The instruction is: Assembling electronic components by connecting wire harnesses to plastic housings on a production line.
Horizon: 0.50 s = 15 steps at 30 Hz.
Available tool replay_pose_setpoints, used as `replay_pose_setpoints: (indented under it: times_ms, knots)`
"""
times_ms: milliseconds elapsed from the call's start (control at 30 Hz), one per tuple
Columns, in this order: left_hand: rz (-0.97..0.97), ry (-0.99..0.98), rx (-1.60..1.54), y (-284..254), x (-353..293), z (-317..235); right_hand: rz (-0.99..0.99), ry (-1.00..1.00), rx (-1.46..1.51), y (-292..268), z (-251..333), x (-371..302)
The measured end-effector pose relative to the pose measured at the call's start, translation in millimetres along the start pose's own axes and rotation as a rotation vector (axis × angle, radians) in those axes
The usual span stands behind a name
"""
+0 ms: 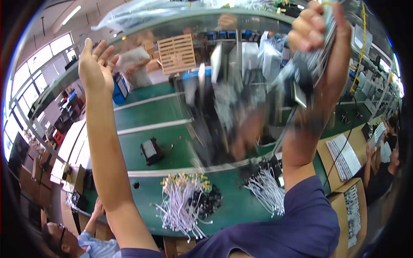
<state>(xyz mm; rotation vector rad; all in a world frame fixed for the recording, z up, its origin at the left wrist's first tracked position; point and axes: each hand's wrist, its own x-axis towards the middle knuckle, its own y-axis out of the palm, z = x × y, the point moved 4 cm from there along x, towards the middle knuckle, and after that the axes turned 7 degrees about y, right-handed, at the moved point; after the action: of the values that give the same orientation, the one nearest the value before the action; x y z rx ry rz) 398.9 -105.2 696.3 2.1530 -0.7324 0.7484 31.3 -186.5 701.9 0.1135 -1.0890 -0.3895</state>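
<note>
My left hand (97, 69) is raised at the upper left, its fingers apart and nothing in them. High on the right, my right hand (312, 28) is closed around a bundle of whitish cables (322, 51). Blurred dark pieces hang at the lower end of that bundle, too smeared to name. Below my arms, a pile of white cables (183, 204) with yellowish-green ends lies on the green bench (232, 210). Small black parts (211, 201) are heaped against it. A second pile of white cables (266, 189) with dark ends rests near my right elbow.
A small black-and-grey device (151, 151) sits on the green line beyond a pale rail (155, 173). Motion blur covers the centre. Cartons with white items (344, 157) stand at right. One person (81, 241) is at lower left, others at far right and across the line.
</note>
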Motion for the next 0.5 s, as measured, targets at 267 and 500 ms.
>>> replay_pose_setpoints:
  times_ms: [267, 500]
  knots:
    - [1.235, -0.582, 0.146, 16, -279, 69, -0.259, 0.944, -0.213, -31, -159, -157]
    - [1.082, -0.808, 0.317, -20, -421, 175, -0.723, 0.744, -0.409, -94, -220, -256]
